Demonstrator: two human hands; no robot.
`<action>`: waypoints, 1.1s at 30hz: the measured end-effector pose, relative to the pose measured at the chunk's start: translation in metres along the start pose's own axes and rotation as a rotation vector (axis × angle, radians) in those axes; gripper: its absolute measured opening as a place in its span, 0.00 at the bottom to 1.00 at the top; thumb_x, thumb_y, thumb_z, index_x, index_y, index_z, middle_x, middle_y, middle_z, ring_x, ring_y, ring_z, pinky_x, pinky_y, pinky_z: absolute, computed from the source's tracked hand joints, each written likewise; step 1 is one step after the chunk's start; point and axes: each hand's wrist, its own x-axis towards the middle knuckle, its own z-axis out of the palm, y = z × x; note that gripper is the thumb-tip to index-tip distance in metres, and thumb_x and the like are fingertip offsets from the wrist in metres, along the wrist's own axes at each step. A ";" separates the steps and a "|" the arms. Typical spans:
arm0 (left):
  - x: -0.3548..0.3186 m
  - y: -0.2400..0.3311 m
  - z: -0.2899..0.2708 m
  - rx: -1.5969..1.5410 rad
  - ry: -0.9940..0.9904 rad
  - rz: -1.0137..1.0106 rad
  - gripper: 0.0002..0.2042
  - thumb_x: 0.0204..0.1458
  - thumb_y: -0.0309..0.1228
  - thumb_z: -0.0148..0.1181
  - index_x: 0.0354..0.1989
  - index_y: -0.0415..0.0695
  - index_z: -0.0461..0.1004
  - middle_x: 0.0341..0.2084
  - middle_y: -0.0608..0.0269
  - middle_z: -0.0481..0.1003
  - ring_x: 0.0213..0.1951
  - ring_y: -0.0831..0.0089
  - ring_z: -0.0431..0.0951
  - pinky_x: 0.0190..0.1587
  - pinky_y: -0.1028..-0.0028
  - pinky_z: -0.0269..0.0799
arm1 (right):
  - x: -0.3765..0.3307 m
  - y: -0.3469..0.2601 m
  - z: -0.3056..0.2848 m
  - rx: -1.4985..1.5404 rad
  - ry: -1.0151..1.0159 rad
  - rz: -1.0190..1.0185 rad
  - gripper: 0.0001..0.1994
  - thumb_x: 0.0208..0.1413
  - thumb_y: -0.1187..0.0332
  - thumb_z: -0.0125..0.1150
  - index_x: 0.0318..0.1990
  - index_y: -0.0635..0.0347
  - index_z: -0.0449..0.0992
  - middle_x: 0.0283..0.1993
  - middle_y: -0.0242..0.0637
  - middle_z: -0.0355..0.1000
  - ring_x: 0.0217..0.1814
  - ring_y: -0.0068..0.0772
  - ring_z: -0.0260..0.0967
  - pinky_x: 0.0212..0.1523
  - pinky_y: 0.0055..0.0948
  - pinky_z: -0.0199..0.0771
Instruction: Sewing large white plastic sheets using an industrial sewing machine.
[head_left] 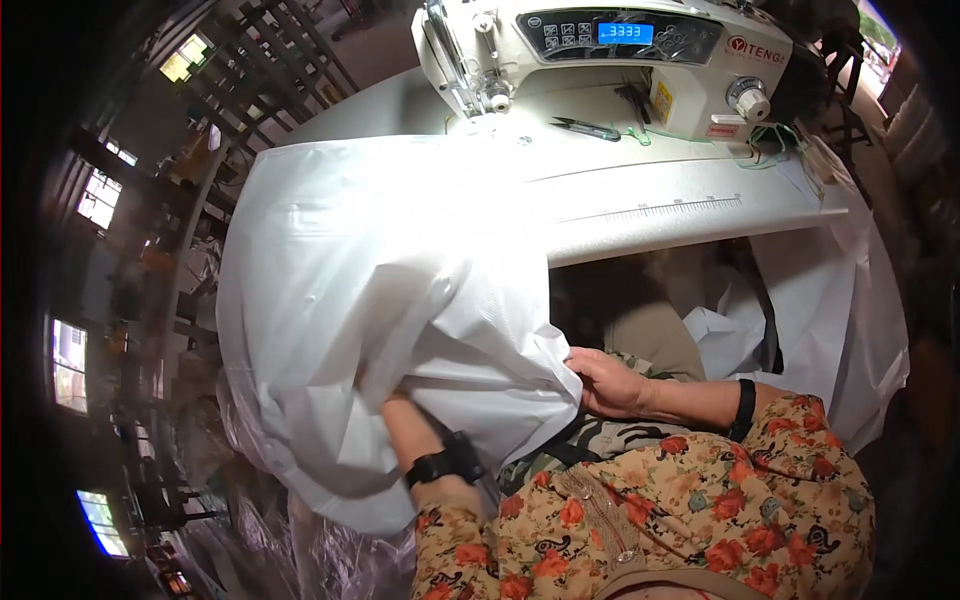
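Note:
A large white sheet, woven plastic by its look (pixel 300 330), spreads from under the sewing machine's needle area (pixel 494 108) down over the table's front edge into my lap. My right hand (pixel 612 384) is closed on the sheet's gathered right edge, thumb and fingers pinching it. My left hand (pixel 378 384) reaches in among the folds on the left. It is smeared by motion and partly covered by the sheet, so its fingers do not show. Bright lamp light washes out the sheet near the needle.
The white sewing machine (pixel 640 70) with a lit blue display stands at the back. Dark thread snips (pixel 586 128) and green thread (pixel 637 136) lie beside it. More white sheeting (pixel 830 290) hangs at the right. Clear plastic film (pixel 350 550) lies at the lower left.

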 end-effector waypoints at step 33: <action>-0.017 0.127 -0.141 -1.069 0.575 0.154 0.45 0.51 0.63 0.52 0.70 0.45 0.46 0.65 0.45 0.57 0.63 0.52 0.62 0.59 0.59 0.64 | 0.079 -0.057 0.061 -2.238 -0.159 -0.354 0.16 0.56 0.56 0.58 0.28 0.61 0.78 0.25 0.47 0.74 0.32 0.52 0.75 0.33 0.45 0.74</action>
